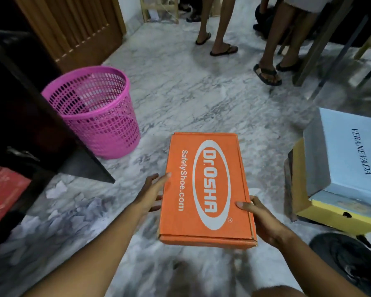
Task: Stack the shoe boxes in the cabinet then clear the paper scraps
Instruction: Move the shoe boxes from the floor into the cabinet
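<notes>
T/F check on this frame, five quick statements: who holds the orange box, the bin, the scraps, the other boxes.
1. Both hands hold the orange box: left hand along its left edge, right hand with a grip on its right edge. True.
2. The pink basket lies tipped over. False: it stands upright on the floor.
3. Paper scraps lie on the floor at left. True.
4. The light blue box sits alone on the floor. False: it rests on other boxes, including a yellow box.
5. The red box is being carried. False: no hand touches it.
</notes>
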Motion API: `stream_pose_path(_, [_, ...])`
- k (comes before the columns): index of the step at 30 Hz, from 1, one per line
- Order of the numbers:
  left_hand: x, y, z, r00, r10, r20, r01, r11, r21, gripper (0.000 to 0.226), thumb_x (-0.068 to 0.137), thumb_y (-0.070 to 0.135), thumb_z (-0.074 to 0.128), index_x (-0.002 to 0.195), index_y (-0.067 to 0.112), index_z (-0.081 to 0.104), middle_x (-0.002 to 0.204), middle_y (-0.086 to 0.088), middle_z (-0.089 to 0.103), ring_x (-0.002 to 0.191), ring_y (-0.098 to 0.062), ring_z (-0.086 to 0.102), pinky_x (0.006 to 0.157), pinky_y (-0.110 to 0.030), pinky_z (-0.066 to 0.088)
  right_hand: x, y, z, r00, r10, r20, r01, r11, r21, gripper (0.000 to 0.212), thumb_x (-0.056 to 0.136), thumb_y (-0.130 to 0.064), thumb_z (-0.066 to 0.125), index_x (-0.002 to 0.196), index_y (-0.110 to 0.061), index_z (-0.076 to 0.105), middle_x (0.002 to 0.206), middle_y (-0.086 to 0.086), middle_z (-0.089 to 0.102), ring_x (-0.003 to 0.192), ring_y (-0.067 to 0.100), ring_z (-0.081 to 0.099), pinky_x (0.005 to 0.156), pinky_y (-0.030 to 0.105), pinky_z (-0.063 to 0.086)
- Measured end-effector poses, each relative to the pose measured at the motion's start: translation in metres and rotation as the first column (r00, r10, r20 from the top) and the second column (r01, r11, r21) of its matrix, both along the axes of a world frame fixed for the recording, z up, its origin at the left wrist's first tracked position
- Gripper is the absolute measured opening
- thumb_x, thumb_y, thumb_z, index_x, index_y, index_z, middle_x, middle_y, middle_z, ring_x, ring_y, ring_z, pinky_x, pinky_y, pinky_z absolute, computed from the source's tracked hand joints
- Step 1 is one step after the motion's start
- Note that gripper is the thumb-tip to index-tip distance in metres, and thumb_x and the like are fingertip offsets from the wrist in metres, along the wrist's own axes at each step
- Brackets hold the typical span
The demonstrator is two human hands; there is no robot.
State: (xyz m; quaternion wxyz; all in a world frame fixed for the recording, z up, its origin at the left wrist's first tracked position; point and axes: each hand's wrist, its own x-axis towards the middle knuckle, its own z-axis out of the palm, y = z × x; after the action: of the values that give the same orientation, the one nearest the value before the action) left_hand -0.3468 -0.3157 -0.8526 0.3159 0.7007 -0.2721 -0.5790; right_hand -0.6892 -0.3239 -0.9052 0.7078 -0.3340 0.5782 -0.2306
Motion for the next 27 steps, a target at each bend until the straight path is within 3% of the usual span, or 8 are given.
stream_pose_path(4, [0.043,0.015,0.024,0.987,0.124,-0.1,-0.133,0.987,-0.088,0.1,0.061,0.085,0.073,0.146,0.047,0.04,0.136,-0.004,0.065,0.114,-0.029,0.069,0.091,-0.05,0.059,0.013,0.001,0.036,0.973,0.216,0.082,-0.211,0.975,-0.066,0.092,0.063,-0.04,0.095,0.142,-0.03,0.049,0.135,0.015,0.068,0.123,0.042,0.066,0.107,0.066,0.047])
stream_pose_path(8, [0.083,0.05,0.058,0.964,0.182,-0.195,-0.219,0.957,-0.192,0.068,0.074,0.063,0.077,0.131,0.033,0.057,0.102,-0.002,0.076,0.078,-0.018,0.077,0.064,-0.036,0.06,0.042,0.0,0.085,0.899,0.422,0.115,-0.408,0.904,-0.129,0.089,0.068,-0.023,0.087,0.147,-0.019,0.045,0.139,0.021,0.065,0.124,0.047,0.064,0.1,0.059,0.053])
stream_pose_path(12, [0.133,0.107,0.095,0.96,0.242,-0.137,-0.269,0.935,-0.233,0.097,0.046,0.069,0.085,0.125,0.017,0.062,0.091,-0.009,0.077,0.072,-0.019,0.073,0.061,-0.034,0.059,0.088,-0.002,0.132,0.796,0.586,0.149,-0.568,0.809,-0.15,0.087,0.074,-0.019,0.082,0.151,-0.02,0.041,0.143,0.022,0.062,0.128,0.047,0.061,0.098,0.054,0.055])
stream_pose_path(15, [0.165,0.155,0.118,0.942,0.325,-0.08,-0.334,0.896,-0.293,0.064,0.054,0.068,0.08,0.1,0.026,0.067,0.071,0.006,0.076,0.078,-0.02,0.069,0.07,-0.036,0.052,0.135,0.001,0.157,0.717,0.682,0.145,-0.656,0.73,-0.19,0.08,0.081,-0.016,0.078,0.152,-0.019,0.041,0.146,0.022,0.059,0.131,0.045,0.059,0.101,0.052,0.054])
stream_pose_path(17, [0.186,0.187,0.131,0.902,0.428,-0.049,-0.416,0.835,-0.361,0.043,0.077,0.055,0.07,0.11,0.028,0.068,0.08,0.009,0.079,0.089,-0.02,0.069,0.072,-0.034,0.049,0.17,0.007,0.165,0.692,0.714,0.106,-0.686,0.696,-0.214,0.075,0.086,-0.018,0.078,0.153,-0.019,0.043,0.149,0.022,0.056,0.135,0.046,0.055,0.111,0.059,0.046])
stream_pose_path(19, [0.212,0.22,0.143,0.849,0.525,-0.058,-0.504,0.772,-0.387,0.058,0.07,0.06,0.07,0.115,0.025,0.071,0.098,0.003,0.08,0.101,-0.022,0.07,0.075,-0.033,0.049,0.204,0.015,0.172,0.686,0.723,0.076,-0.697,0.684,-0.216,0.072,0.087,-0.027,0.081,0.151,-0.019,0.048,0.149,0.02,0.057,0.137,0.044,0.054,0.118,0.065,0.035])
stream_pose_path(23, [0.256,0.28,0.179,0.744,0.661,-0.094,-0.625,0.64,-0.447,0.094,0.046,0.084,0.078,0.127,0.038,0.067,0.134,0.002,0.069,0.131,-0.024,0.058,0.114,-0.054,0.041,0.265,0.041,0.196,0.718,0.691,0.087,-0.659,0.715,-0.234,0.071,0.082,-0.06,0.073,0.143,-0.026,0.061,0.142,0.011,0.066,0.134,0.033,0.06,0.118,0.057,0.039])
stream_pose_path(27, [0.28,0.318,0.226,0.579,0.803,-0.144,-0.704,0.403,-0.584,0.104,0.046,0.08,0.078,0.137,0.036,0.054,0.135,0.004,0.066,0.126,-0.021,0.06,0.099,-0.045,0.048,0.309,0.068,0.212,0.825,0.482,0.294,-0.429,0.874,-0.229,0.106,0.05,-0.085,0.08,0.142,-0.035,0.061,0.141,0.011,0.065,0.123,0.035,0.062,0.117,0.063,0.036])
